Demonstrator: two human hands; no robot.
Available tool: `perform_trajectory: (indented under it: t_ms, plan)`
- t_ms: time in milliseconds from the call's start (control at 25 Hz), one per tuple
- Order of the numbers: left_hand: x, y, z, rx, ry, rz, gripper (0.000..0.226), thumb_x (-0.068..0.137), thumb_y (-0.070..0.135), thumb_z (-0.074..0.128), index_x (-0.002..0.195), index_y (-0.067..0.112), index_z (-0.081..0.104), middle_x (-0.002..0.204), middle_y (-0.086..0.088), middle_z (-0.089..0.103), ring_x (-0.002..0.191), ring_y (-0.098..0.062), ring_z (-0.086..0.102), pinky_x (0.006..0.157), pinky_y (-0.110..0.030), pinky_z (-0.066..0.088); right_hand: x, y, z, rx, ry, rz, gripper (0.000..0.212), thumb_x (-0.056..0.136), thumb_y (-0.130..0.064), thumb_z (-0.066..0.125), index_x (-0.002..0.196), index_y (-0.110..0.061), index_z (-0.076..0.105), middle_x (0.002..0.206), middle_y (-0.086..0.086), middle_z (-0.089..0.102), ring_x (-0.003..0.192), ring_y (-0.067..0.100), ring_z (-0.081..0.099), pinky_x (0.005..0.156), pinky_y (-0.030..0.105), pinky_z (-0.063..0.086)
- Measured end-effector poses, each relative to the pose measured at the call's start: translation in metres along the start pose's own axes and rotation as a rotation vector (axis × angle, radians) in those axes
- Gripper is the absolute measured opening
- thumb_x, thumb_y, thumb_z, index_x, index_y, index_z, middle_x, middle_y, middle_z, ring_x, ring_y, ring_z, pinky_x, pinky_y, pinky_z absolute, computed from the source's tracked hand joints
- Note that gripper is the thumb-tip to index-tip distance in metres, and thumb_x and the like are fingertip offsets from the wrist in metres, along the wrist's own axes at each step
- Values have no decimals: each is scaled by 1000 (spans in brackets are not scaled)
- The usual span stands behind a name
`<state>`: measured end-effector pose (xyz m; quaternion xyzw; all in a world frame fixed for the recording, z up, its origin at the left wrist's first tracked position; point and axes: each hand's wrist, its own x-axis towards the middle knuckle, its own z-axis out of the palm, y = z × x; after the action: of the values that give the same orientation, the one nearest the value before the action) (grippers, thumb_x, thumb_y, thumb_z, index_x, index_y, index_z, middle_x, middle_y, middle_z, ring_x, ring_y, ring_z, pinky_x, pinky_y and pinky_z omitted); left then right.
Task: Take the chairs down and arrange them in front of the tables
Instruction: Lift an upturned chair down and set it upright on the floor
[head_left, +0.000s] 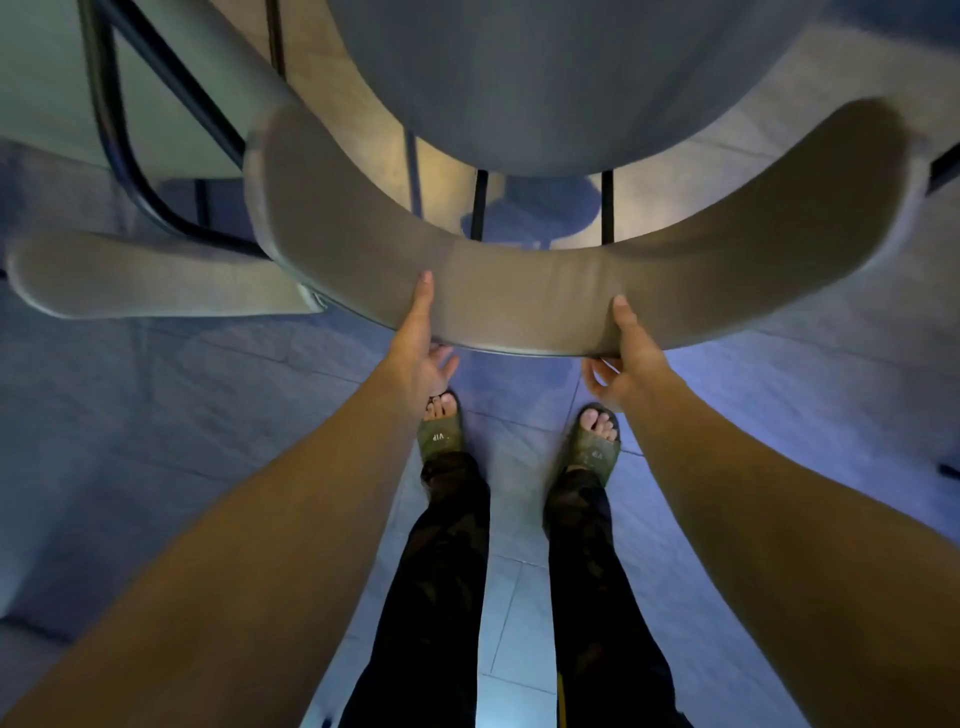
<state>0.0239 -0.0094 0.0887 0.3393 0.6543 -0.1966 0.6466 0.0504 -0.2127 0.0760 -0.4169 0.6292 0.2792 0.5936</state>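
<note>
Both hands on the curved backrest (545, 291) of the chair (519, 78), near edge, roughly centre frame. Left hand (422, 349) clamped on backrest: thumb on top face, fingers curled under the lower rim. Right hand (626, 358) same grip, just right of centre, thumb up on the pad, fingers wrapped below. Hands apart from each other, a stretch of backrest between them. Chair seat is the grey rounded pad far of the backrest, dark metal struts (480, 205) joining the two. Can't tell if the chair legs touch the floor (182, 415). Second chair (156, 275) on the left, its backrest end just beside the held one and partly behind it, black tube frame curving up far-left. Feet in sandals (441, 434) on the tiled floor directly below the backrest, dark trousers. Table not identifiable in view.
</note>
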Motion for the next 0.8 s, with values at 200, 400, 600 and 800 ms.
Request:
perform_trajectory:
  t_ms: [200, 400, 600, 800]
  plan:
    - [-74, 37, 12, 89, -22, 183, 73, 82, 56, 64, 143, 22, 41, 141, 1, 54, 128, -19, 52, 106, -35, 40, -85, -42, 1, -16, -12, -110, 67, 78, -40, 78, 132, -12, 50, 124, 10, 64, 84, 18, 62, 70, 31, 56]
    - [-139, 73, 22, 112, -2, 229, 67, 88, 44, 63, 143, 16, 38, 143, -10, 51, 126, -31, 54, 104, -49, 44, -153, -72, 2, -39, -12, -183, 64, 78, -33, 80, 130, -10, 50, 124, 13, 65, 93, 26, 65, 54, 31, 54]
    - [-195, 97, 25, 111, 20, 215, 59, 93, 34, 60, 142, 11, 38, 141, -13, 51, 125, -35, 54, 95, -54, 47, -201, -81, -2, -86, 3, -182, 59, 79, -31, 79, 127, -10, 53, 122, 15, 65, 88, 28, 65, 51, 35, 54]
    - [-227, 101, 26, 45, 8, 257, 53, 95, 20, 59, 142, 9, 39, 139, -15, 54, 121, -37, 57, 91, -62, 47, -230, -86, -11, -106, 9, -188, 48, 79, -26, 77, 117, -9, 55, 113, 17, 66, 88, 33, 67, 47, 36, 54]
